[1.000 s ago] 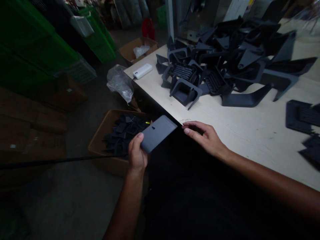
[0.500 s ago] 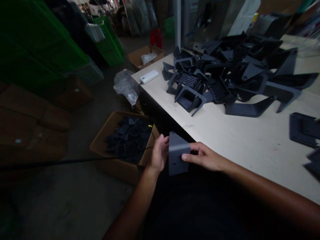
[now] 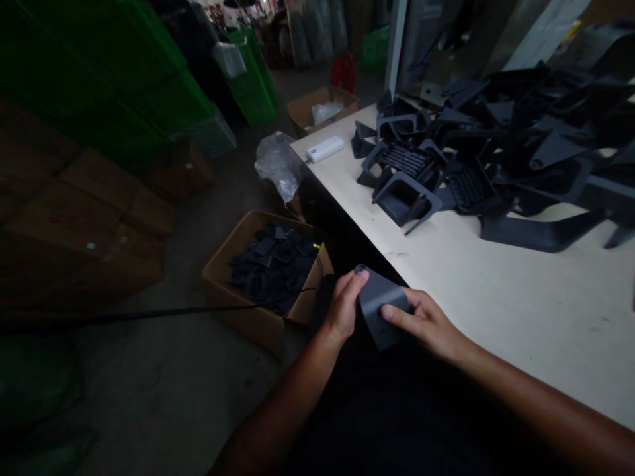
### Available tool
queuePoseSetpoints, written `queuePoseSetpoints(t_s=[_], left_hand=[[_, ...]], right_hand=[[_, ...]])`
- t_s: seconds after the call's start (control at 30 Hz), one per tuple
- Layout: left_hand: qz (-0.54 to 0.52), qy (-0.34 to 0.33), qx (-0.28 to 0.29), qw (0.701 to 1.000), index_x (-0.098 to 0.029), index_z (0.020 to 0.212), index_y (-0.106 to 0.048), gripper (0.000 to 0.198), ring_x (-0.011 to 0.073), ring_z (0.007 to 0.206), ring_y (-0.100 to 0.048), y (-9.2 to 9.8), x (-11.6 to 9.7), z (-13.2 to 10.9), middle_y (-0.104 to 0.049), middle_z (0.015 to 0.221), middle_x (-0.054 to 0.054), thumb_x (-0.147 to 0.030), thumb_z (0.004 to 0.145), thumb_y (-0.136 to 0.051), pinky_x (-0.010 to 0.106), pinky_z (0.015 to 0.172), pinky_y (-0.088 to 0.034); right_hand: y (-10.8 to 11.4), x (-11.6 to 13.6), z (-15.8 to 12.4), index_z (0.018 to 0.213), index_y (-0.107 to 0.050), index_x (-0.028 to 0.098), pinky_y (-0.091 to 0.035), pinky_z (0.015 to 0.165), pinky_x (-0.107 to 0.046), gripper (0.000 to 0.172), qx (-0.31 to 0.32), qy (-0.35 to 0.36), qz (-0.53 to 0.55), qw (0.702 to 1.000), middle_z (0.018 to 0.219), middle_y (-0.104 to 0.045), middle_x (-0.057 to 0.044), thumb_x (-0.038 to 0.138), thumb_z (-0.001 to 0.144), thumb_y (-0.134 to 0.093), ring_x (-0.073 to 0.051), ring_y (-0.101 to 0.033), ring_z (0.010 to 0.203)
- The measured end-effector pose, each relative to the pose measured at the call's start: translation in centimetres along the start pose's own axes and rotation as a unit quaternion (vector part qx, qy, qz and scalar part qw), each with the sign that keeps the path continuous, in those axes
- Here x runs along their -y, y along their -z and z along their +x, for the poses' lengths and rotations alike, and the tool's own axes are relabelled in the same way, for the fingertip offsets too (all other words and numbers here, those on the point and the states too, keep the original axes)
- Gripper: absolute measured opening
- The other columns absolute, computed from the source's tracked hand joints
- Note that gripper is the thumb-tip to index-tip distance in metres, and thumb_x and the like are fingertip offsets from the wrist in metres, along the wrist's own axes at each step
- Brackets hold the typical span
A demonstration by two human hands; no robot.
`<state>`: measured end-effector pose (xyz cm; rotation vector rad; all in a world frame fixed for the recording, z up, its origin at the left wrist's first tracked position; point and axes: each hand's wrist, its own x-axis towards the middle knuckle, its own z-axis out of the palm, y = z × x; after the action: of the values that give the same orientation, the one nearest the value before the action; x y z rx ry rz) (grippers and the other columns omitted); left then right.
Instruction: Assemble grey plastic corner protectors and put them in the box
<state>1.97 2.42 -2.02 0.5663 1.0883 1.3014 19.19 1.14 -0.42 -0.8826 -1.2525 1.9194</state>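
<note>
A long pale workbench (image 3: 520,297) runs ahead and to the right of the grip, with a heap of dark grey moulded plastic brackets (image 3: 476,172) piled on it — a cardboard box (image 3: 238,317) of smaller dark pieces (image 3: 272,271) is set on the floor to the left. A dark grey angular bracket (image 3: 381,311) is held just off the bench edge — the left hand (image 3: 344,307) is curled around its upper end, and the right hand (image 3: 426,324) is pressed against its side, the fingers partly closed.
</note>
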Motion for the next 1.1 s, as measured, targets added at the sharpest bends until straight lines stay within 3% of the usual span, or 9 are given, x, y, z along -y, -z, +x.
queuePoseSetpoints(t_s=[0.17, 0.33, 0.43, 0.5, 0.6, 0.67, 0.77, 0.93, 1.1], left_hand=[[0.016, 0.13, 0.068, 0.989, -0.014, 0.077, -0.075, 0.034, 0.0166, 0.068, -0.064, 3.8, 0.6, -0.1, -0.072, 0.074, 0.006, -0.046, 0.071, -0.084, 0.027, 0.066, -0.048], [-0.03, 0.174, 0.023, 0.984, -0.018, 0.068, -0.064, 0.04, 0.0093, 0.036, -0.037, 5.8, 0.3, -0.5, -0.051, 0.05, -0.003, -0.052, 0.065, -0.085, 0.024, 0.036, -0.024], [-0.089, 0.108, -0.06, 0.988, -0.021, 0.067, -0.054, 0.042, 0.0073, 0.038, -0.034, 7.2, -1.7, 0.4, -0.043, 0.05, -0.007, -0.057, 0.073, -0.077, 0.021, 0.036, -0.023], [-0.156, 0.016, -0.112, 0.981, -0.021, 0.072, -0.053, 0.04, 0.0068, 0.042, -0.038, 8.5, -4.1, 1.5, -0.045, 0.055, -0.007, -0.057, 0.083, -0.069, 0.018, 0.041, -0.03], [-0.3, -0.125, -0.156, 0.933, -0.019, 0.092, -0.063, 0.037, 0.0077, 0.056, -0.054, 10.1, -7.3, 3.0, -0.063, 0.075, 0.0, -0.054, 0.098, -0.052, 0.018, 0.052, -0.043], [-0.357, -0.132, -0.162, 0.91, -0.015, 0.106, -0.067, 0.043, 0.0106, 0.067, -0.063, 10.1, -8.1, 3.3, -0.071, 0.088, 0.006, -0.053, 0.102, -0.047, 0.02, 0.058, -0.049], [-0.334, -0.039, -0.123, 0.934, -0.013, 0.119, -0.067, 0.047, 0.0147, 0.07, -0.068, 8.5, -6.3, 2.9, -0.073, 0.093, 0.008, -0.053, 0.101, -0.051, 0.024, 0.058, -0.052], [-0.265, 0.098, -0.082, 0.956, -0.009, 0.124, -0.067, 0.045, 0.0153, 0.065, -0.067, 5.2, -0.3, 1.5, -0.074, 0.09, 0.009, -0.044, 0.101, -0.05, 0.025, 0.055, -0.051], [-0.211, 0.167, -0.077, 0.96, -0.005, 0.12, -0.067, 0.043, 0.0164, 0.06, -0.065, 4.6, 2.4, 0.5, -0.073, 0.082, 0.011, -0.037, 0.101, -0.045, 0.026, 0.053, -0.049]], right_hand=[[0.3, 0.1, -0.2, 0.106, -0.076, 0.019, -0.057, 0.066, -0.03, 0.044, 0.038, -0.125, -0.003, 0.991, 0.086, -0.075, -0.005, 0.055, 0.083, -0.084, -0.021, -0.07, 0.073], [0.7, 0.2, 0.5, 0.11, -0.077, 0.024, -0.06, 0.089, -0.04, 0.047, -0.029, -0.016, -0.195, 0.98, 0.104, -0.078, -0.008, 0.057, 0.079, -0.085, -0.03, -0.073, 0.099], [1.6, 0.7, 0.8, 0.11, -0.078, 0.026, -0.055, 0.106, -0.05, 0.05, -0.102, 0.023, -0.243, 0.964, 0.118, -0.077, -0.01, 0.061, 0.076, -0.085, -0.036, -0.071, 0.113], [2.2, 1.1, 0.9, 0.11, -0.078, 0.026, -0.052, 0.11, -0.056, 0.051, -0.119, 0.018, -0.233, 0.965, 0.12, -0.077, -0.012, 0.065, 0.077, -0.082, -0.039, -0.071, 0.114], [2.7, 1.4, 1.0, 0.112, -0.077, 0.026, -0.053, 0.11, -0.059, 0.053, -0.123, 0.0, -0.202, 0.972, 0.122, -0.077, -0.014, 0.069, 0.079, -0.078, -0.04, -0.073, 0.114], [2.8, 1.4, 1.1, 0.113, -0.077, 0.025, -0.053, 0.109, -0.06, 0.056, -0.124, -0.011, -0.183, 0.975, 0.123, -0.076, -0.015, 0.07, 0.08, -0.076, -0.04, -0.073, 0.113], [2.7, 1.1, 1.2, 0.115, -0.076, 0.025, -0.053, 0.11, -0.061, 0.057, -0.125, -0.023, -0.176, 0.976, 0.124, -0.076, -0.016, 0.07, 0.081, -0.075, -0.04, -0.073, 0.113], [3.1, 0.8, 1.4, 0.113, -0.076, 0.023, -0.054, 0.109, -0.062, 0.056, -0.125, -0.018, -0.176, 0.976, 0.122, -0.076, -0.017, 0.069, 0.081, -0.076, -0.041, -0.073, 0.111], [3.8, 0.3, 1.5, 0.11, -0.077, 0.021, -0.056, 0.106, -0.057, 0.054, -0.138, -0.017, -0.157, 0.978, 0.119, -0.077, -0.018, 0.068, 0.084, -0.074, -0.039, -0.075, 0.108]])
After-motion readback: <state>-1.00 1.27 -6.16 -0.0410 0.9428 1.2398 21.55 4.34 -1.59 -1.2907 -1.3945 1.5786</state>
